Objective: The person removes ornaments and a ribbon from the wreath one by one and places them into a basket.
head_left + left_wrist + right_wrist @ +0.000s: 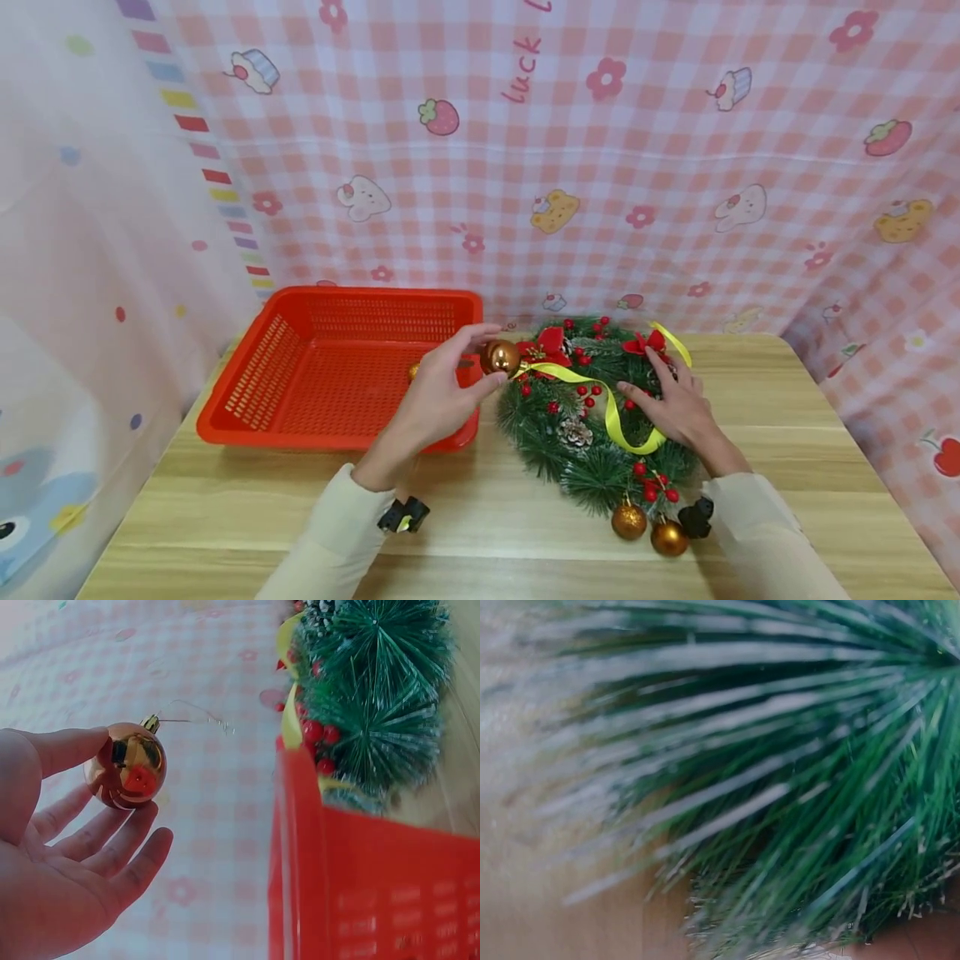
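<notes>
My left hand [442,392] pinches a shiny gold bauble [500,357] between thumb and fingertips, just above the red basket's right rim. The left wrist view shows the same gold bauble [125,766] with its thin wire loop, held by my left hand [67,847]. A green pine wreath [592,417] with red berries, red bows, a pine cone and a yellow ribbon [611,408] lies on the wooden table. My right hand [671,400] rests flat on the wreath's right side, fingers spread. In the right wrist view only blurred pine needles [780,772] fill the frame.
A red plastic basket [247,392] stands at the left of the wooden table [225,517], with a small gold item partly hidden inside. Two more gold baubles [648,529] hang at the wreath's near edge. Pink checked cloth backs the table.
</notes>
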`<state>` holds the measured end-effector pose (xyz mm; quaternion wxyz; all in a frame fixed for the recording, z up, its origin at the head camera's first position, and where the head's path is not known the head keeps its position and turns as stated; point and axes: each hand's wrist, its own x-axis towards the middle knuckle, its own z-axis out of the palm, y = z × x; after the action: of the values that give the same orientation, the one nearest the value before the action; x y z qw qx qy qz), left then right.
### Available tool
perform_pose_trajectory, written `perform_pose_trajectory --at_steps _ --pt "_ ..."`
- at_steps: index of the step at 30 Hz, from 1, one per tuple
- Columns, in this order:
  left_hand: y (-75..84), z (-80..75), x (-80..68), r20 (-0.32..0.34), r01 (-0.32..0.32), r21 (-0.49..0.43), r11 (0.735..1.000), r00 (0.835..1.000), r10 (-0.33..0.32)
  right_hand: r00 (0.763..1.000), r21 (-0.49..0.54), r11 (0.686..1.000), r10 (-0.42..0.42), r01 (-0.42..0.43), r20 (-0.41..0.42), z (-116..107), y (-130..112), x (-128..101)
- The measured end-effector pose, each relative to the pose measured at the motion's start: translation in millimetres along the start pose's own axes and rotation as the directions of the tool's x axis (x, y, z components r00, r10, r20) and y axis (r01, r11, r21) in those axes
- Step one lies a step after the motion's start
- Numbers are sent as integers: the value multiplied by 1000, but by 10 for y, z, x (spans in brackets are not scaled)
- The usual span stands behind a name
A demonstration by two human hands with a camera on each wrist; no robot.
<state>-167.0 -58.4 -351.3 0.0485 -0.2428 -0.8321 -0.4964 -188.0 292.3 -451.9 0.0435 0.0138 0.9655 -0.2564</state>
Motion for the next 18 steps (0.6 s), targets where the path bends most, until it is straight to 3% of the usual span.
perform_pose_trajectory --at_steps 9,18 --pt "-82 -310 -237 -96 34 -1 999 995 -34 1000 -7 1000 12 -12 3 4 33 -4" --pt "-276 -618 -471 -164 102 74 992 982 -89 1000 -2 1000 4 -4 4 9 24 7"
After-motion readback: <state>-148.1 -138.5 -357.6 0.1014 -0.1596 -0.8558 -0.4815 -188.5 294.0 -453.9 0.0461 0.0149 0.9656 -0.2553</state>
